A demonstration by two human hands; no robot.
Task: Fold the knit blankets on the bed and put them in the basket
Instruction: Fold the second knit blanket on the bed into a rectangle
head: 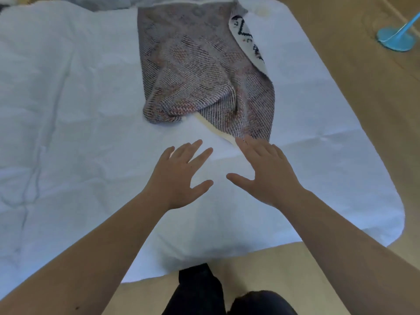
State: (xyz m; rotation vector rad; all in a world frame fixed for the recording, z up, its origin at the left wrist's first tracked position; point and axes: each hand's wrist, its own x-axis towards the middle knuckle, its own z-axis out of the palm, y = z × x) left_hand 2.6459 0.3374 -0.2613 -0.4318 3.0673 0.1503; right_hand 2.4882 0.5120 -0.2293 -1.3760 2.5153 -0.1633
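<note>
One knit blanket [204, 71] lies on the bed [68, 110], on the far half of the pale blue sheet and right of centre. It is loosely doubled over lengthwise, grey-brown patterned side up, running from the far edge of the sheet toward the person. Its near end is rumpled, with a deep crease near the right corner. Along the right edge a strip is turned back, exposing a white face with dark lettering or pattern; the marks cannot be read. A cream-coloured edge shows from under the near hem.

Left hand [179, 176]: palm down over bare sheet, fingers spread and extended, holding nothing. It is near the blanket's near end but apart from it.

Right hand [266, 171]: palm down, fingers spread and extended, nothing gripped. Its fingertips [241, 142] sit at the blanket's near right corner, at or just over the cream edge; whether they touch the fabric cannot be told.

Both forearms are bare and reach forward from the bottom of the view. The person stands at the foot of the bed, dark trousers [200, 292] visible below, on a tan floor [363, 110]. A blue flat-based object with a thin stem [395, 38] stands on the floor to the far right, well apart from the bed. More pale bedding lies bunched at the far edge.
</note>
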